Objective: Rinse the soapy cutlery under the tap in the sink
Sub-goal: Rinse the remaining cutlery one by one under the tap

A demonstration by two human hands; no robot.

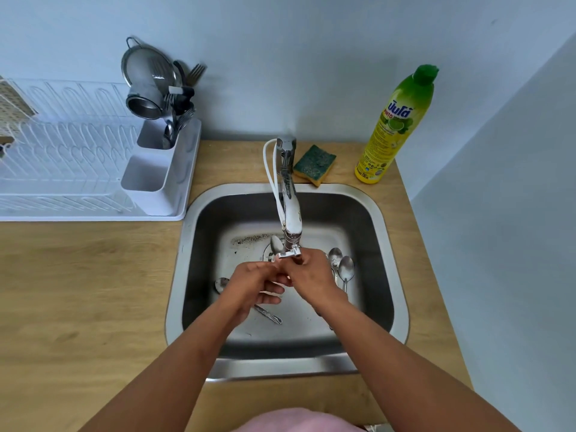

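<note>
My two hands meet in the steel sink (pixel 386 244), right under the outlet of the tap (pixel 291 213). A spoon (pixel 276 244) sticks up from between them, its bowl just left of the outlet. My left hand (pixel 254 286) curls its fingers around the spoon's lower part. My right hand (pixel 311 275) is closed against it from the right, hiding the handle. Two more spoons (pixel 346 269) lie on the sink floor right of my right hand. Another spoon (pixel 222 283) lies to the left, its handle running under my left hand. I cannot make out a water stream.
A green and yellow sponge (pixel 314 163) lies behind the sink, next to a dish soap bottle (pixel 396 126) at the back right. A white drying rack (pixel 78 169) with a cutlery holder (pixel 168 169) holding forks and metal ware stands on the wooden counter at left.
</note>
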